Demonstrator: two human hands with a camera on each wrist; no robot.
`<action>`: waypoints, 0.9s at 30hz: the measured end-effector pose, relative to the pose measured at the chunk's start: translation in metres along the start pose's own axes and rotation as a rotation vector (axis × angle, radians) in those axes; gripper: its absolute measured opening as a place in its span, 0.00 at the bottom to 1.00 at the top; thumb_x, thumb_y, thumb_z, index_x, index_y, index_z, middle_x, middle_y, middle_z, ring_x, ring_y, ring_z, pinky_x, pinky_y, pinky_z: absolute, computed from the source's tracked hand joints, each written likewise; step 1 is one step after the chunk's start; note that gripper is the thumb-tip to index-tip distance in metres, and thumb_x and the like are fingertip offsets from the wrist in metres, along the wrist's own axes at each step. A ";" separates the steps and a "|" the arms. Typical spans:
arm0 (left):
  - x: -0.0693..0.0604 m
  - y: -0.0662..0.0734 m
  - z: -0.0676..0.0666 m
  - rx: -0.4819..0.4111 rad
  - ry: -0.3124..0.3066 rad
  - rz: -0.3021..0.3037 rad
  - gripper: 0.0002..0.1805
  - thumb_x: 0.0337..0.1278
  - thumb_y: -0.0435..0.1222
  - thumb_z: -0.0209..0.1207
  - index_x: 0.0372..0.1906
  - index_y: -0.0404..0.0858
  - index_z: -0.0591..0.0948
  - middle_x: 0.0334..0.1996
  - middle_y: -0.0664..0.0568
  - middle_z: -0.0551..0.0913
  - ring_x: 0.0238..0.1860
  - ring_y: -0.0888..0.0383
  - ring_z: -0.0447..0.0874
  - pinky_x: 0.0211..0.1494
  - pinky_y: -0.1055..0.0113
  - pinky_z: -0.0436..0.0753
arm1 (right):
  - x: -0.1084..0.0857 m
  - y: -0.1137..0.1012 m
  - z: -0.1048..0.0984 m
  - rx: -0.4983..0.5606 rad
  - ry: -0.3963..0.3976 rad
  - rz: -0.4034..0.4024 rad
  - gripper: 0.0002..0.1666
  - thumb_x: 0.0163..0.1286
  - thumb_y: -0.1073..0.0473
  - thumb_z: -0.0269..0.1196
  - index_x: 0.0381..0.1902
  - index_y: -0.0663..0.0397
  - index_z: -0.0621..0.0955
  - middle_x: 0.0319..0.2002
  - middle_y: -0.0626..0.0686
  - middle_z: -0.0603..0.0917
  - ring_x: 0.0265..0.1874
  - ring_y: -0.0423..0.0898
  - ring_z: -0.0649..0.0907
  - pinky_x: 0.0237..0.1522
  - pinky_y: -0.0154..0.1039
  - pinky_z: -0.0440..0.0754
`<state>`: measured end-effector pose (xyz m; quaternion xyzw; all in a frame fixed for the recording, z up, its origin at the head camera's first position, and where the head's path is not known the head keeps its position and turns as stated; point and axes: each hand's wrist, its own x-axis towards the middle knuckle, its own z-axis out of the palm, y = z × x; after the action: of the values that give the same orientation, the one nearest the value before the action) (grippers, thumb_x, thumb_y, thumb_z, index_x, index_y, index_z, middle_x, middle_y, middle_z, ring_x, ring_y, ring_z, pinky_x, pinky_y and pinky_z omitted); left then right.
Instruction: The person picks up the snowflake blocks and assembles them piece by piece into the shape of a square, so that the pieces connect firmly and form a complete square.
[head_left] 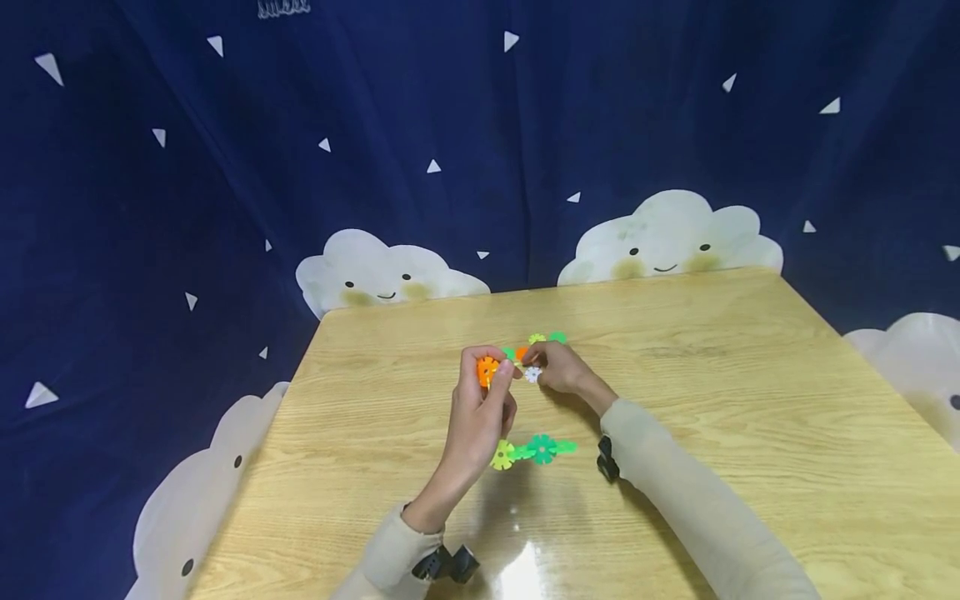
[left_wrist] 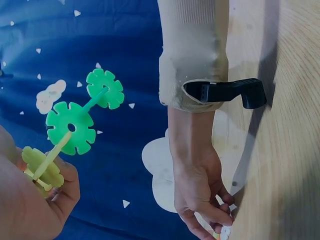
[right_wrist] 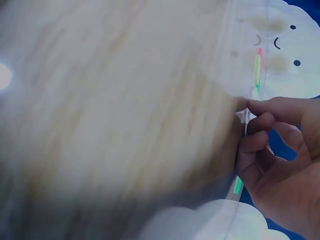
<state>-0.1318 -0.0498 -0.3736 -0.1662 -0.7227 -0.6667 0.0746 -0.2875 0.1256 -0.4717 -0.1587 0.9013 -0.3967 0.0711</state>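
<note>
The left hand (head_left: pixel 474 417), raised over the table, pinches a joined chain of notched flower discs. An orange disc (head_left: pixel 486 371) shows at its fingers; yellow-green (head_left: pixel 502 455) and green discs (head_left: pixel 542 449) extend below. In the left wrist view, the left hand (left_wrist: pixel 25 205) curls round a yellow disc (left_wrist: pixel 44 167) slotted to two green ones (left_wrist: pixel 71 128). Farther off, the right hand (head_left: pixel 561 367) pinches a white disc (head_left: pixel 533 374) low over the table. That disc (right_wrist: pixel 246 122) is seen edge-on between the right hand's (right_wrist: pixel 285 165) fingertips.
Beyond the right hand lie a yellow-green disc (head_left: pixel 537 338), a green disc (head_left: pixel 557 337) and an orange disc (head_left: pixel 522 354). The wooden table (head_left: pixel 675 375) reaches back to a dark blue curtain (head_left: pixel 450 100) with white triangles and clouds.
</note>
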 end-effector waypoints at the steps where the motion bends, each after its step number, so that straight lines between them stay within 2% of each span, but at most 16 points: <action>1: 0.000 0.000 0.000 0.000 0.001 -0.001 0.16 0.83 0.45 0.49 0.58 0.37 0.67 0.34 0.49 0.82 0.12 0.62 0.63 0.15 0.73 0.62 | -0.001 0.000 0.000 -0.001 -0.017 0.009 0.27 0.52 0.83 0.63 0.50 0.62 0.85 0.45 0.58 0.84 0.46 0.53 0.81 0.48 0.43 0.81; 5: -0.001 -0.001 0.000 -0.004 0.002 -0.001 0.18 0.83 0.45 0.49 0.58 0.35 0.67 0.37 0.50 0.83 0.12 0.62 0.64 0.15 0.73 0.62 | -0.003 0.002 -0.004 0.009 -0.067 0.033 0.25 0.54 0.82 0.64 0.48 0.61 0.85 0.41 0.57 0.82 0.40 0.50 0.77 0.41 0.39 0.77; 10: 0.000 -0.001 0.000 -0.007 -0.001 0.002 0.15 0.83 0.46 0.50 0.57 0.40 0.68 0.31 0.48 0.80 0.12 0.62 0.63 0.15 0.73 0.62 | -0.009 0.008 -0.012 0.047 -0.061 0.009 0.11 0.61 0.78 0.67 0.41 0.65 0.86 0.33 0.54 0.83 0.35 0.47 0.77 0.39 0.37 0.76; 14: 0.000 0.000 0.000 -0.004 -0.011 0.004 0.14 0.83 0.46 0.49 0.57 0.42 0.68 0.26 0.48 0.77 0.12 0.61 0.63 0.15 0.73 0.63 | -0.016 0.012 -0.017 0.122 -0.047 0.020 0.05 0.68 0.72 0.65 0.40 0.65 0.87 0.36 0.55 0.85 0.37 0.47 0.77 0.40 0.38 0.75; 18: -0.001 0.000 0.000 -0.005 -0.010 0.002 0.14 0.83 0.46 0.49 0.57 0.42 0.68 0.25 0.48 0.77 0.12 0.61 0.63 0.15 0.73 0.63 | -0.026 0.008 -0.022 0.228 -0.035 0.065 0.07 0.74 0.66 0.64 0.44 0.64 0.87 0.44 0.57 0.84 0.38 0.48 0.77 0.38 0.38 0.77; 20: -0.001 0.000 -0.001 -0.008 -0.009 0.003 0.13 0.83 0.46 0.49 0.57 0.42 0.68 0.24 0.46 0.77 0.12 0.61 0.63 0.15 0.73 0.62 | -0.031 0.003 -0.025 0.301 -0.025 0.085 0.09 0.74 0.63 0.64 0.46 0.64 0.86 0.44 0.56 0.83 0.35 0.47 0.76 0.36 0.39 0.77; 23: -0.001 -0.001 -0.001 -0.010 -0.006 0.005 0.13 0.83 0.46 0.49 0.57 0.42 0.68 0.25 0.45 0.78 0.12 0.61 0.63 0.15 0.73 0.62 | -0.041 -0.006 -0.029 0.406 -0.001 0.109 0.12 0.75 0.59 0.65 0.49 0.62 0.85 0.37 0.54 0.80 0.29 0.46 0.74 0.32 0.40 0.76; 27: 0.000 0.001 -0.001 -0.008 -0.002 0.006 0.13 0.83 0.46 0.49 0.57 0.42 0.68 0.30 0.48 0.80 0.12 0.61 0.64 0.15 0.73 0.63 | -0.057 -0.021 -0.037 0.539 0.058 0.123 0.14 0.75 0.56 0.65 0.51 0.61 0.84 0.31 0.51 0.79 0.25 0.44 0.74 0.30 0.38 0.75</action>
<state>-0.1320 -0.0512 -0.3728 -0.1695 -0.7197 -0.6691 0.0752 -0.2383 0.1574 -0.4314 -0.0675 0.7727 -0.6217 0.1088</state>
